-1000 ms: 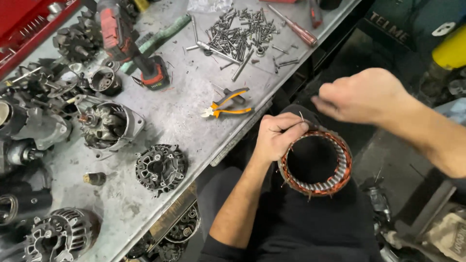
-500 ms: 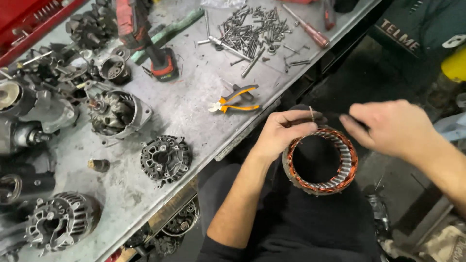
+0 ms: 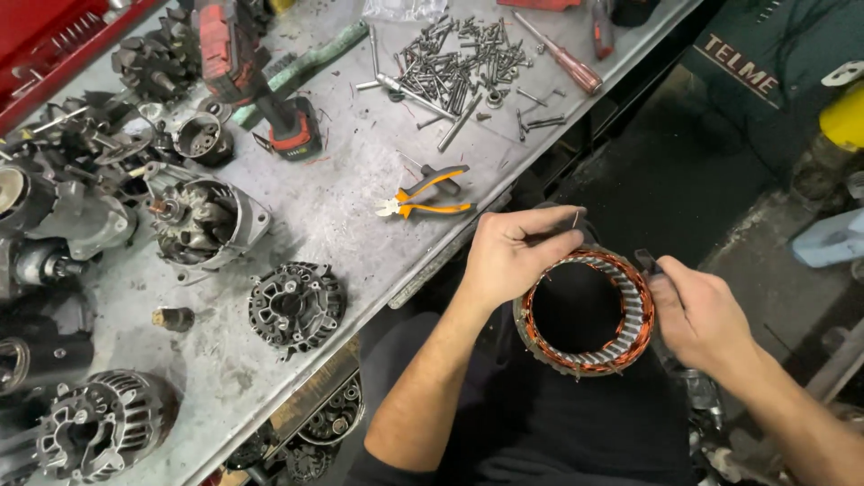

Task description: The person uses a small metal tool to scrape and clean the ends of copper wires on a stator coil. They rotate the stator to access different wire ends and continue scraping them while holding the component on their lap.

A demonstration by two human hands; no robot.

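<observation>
A ring-shaped alternator stator (image 3: 585, 310) with copper windings and a grey steel core rests over my lap, just off the bench edge. My left hand (image 3: 513, 252) grips its upper left rim, and a thin wire end sticks up by the fingers. My right hand (image 3: 697, 310) holds the right side of the ring, its fingertips on the rim beside a small dark piece. Orange-handled pliers (image 3: 425, 195) lie on the metal workbench (image 3: 351, 202) just left of my left hand.
The bench holds alternator housings (image 3: 295, 304), a rotor assembly (image 3: 202, 220), a red cordless driver (image 3: 261, 90), a pile of bolts and screws (image 3: 459, 58) and a red-handled screwdriver (image 3: 562, 58). A red toolbox (image 3: 45, 40) sits at top left. Dark floor lies to the right.
My right hand came down from above the stator and took hold of its right rim. The view shifted, so the stator now sits lower and more central.
</observation>
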